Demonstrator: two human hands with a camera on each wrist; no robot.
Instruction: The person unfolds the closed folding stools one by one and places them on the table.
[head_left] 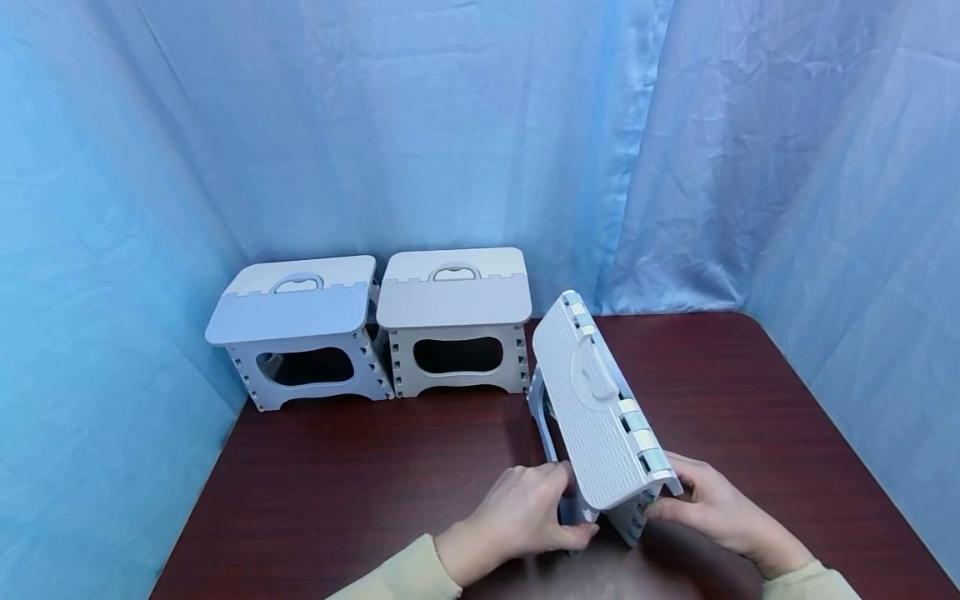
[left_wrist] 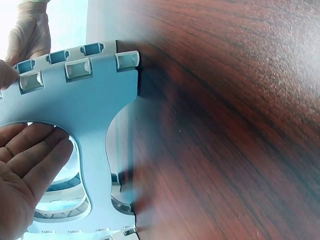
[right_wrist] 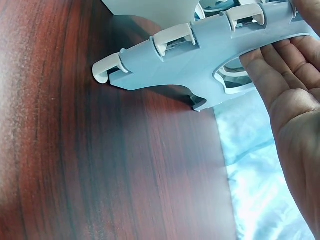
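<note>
A partly folded step stool [head_left: 581, 417] stands at the right of the table in the head view, its ribbed top bent along the hinge line and its carry handle facing up. My left hand [head_left: 517, 517] grips its left leg panel [left_wrist: 90, 110], the fingers passing into the oval cutout. On the opposite side my right hand [head_left: 712, 508] holds the other leg panel [right_wrist: 210, 55], its fingers hooked into that panel's cutout in the right wrist view. The panels' lower edges are close to the tabletop; whether all of them touch it, I cannot tell.
Two unfolded step stools stand side by side at the back left: a bluish one [head_left: 300, 317] and a greyer one [head_left: 453, 304] beside it. The dark red wooden table [head_left: 337, 475] has light blue curtains [head_left: 420, 125] behind it and along both sides.
</note>
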